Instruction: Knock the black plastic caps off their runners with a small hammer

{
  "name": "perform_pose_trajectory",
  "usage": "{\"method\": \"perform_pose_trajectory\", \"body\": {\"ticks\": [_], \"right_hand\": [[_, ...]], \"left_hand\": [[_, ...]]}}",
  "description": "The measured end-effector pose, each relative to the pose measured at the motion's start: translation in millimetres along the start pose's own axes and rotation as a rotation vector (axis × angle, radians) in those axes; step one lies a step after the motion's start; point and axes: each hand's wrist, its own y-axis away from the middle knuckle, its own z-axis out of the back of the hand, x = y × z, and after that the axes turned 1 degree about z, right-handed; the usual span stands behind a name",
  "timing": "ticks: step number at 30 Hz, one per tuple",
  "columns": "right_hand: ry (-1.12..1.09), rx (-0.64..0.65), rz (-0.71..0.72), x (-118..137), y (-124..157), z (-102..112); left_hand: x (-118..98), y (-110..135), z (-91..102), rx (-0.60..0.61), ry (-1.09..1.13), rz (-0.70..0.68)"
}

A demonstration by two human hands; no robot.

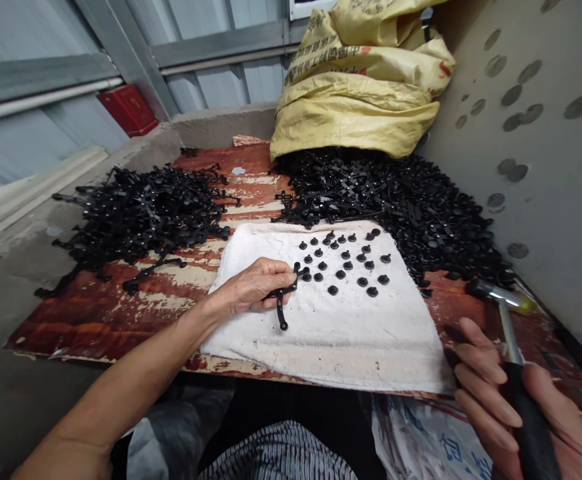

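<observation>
My left hand (253, 287) is closed on a black plastic strip piece (283, 303), pressing it onto the white towel (331, 333) beside several small black studs (343, 263) set out in rows. My right hand (501, 400) is wrapped round the black handle of a hammer (508, 333), whose metal head hovers near the board's right edge, apart from the towel.
A heap of black strip pieces (141, 213) lies on the left of the red wooden board (121, 313). A larger pile of black parts (421, 207) fills the right back, under a yellow sack (365, 87). A grey wall (545, 167) closes the right side.
</observation>
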Motion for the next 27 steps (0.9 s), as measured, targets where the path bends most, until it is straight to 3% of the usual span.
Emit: {"method": "perform_pose_trajectory", "body": {"ticks": [5, 11, 22, 27], "right_hand": [[-0.107, -0.014, -0.071, -0.5, -4.7, -12.7], [-0.173, -0.029, 0.032, 0.0, -13.0, -16.4], [-0.226, 0.042, 0.058, -4.3, -9.8, -21.8], [-0.263, 0.045, 0.116, -6.9, -14.7, -23.0]], "left_hand": [[-1.2, 1.2, -1.6, -0.042, -0.091, 0.006], [-8.7, 2.7, -7.6, -0.077, -0.141, 0.019], [-4.1, -0.4, -6.5, -0.068, -0.173, 0.007], [-1.2, 0.1, -11.4, -0.185, -0.157, -0.088]]}}
